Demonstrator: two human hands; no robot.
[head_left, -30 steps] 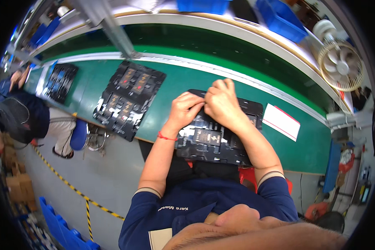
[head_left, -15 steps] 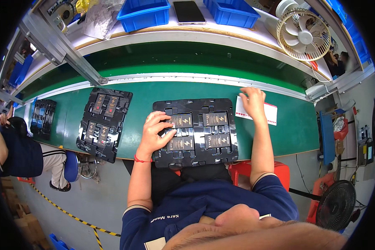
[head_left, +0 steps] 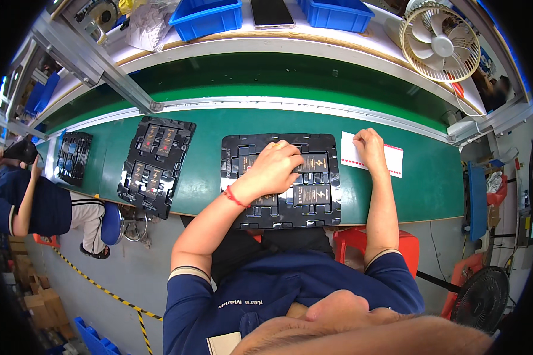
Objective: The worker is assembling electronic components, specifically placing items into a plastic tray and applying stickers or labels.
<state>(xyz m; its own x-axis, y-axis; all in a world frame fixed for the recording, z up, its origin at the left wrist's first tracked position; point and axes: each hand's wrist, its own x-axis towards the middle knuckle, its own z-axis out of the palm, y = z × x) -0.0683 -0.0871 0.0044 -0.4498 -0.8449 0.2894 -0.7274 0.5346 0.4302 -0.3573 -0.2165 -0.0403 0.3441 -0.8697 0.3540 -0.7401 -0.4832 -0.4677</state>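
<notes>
A black plastic tray (head_left: 231, 208) lies in front of me on the green bench, with flat black batteries (head_left: 312, 194) set in its pockets. My left hand (head_left: 273, 168) is over the tray's middle, fingers loosely bent and a little apart, fingertips at the edge of the upper right battery (head_left: 315, 163). It hides part of the left-hand batteries. To the right of the tray lies a white sheet (head_left: 393, 165) with rows of small red stickers along its edges. My right hand (head_left: 371, 149) is on this sheet, its fingertips pinched together; what is between them is hidden.
A second battery tray (head_left: 137, 204) lies to the left, and a stack of black trays (head_left: 74, 158) beyond it, near another person (head_left: 32, 192). Blue bins (head_left: 207, 21), a phone (head_left: 272, 13) and a fan (head_left: 441, 44) stand on the shelf above. A metal post (head_left: 109, 68) rises at the left.
My left hand has moved right across the tray, from the left batteries toward the upper right one. My right hand's fingers have drawn together on the sheet. The view has shifted slightly.
</notes>
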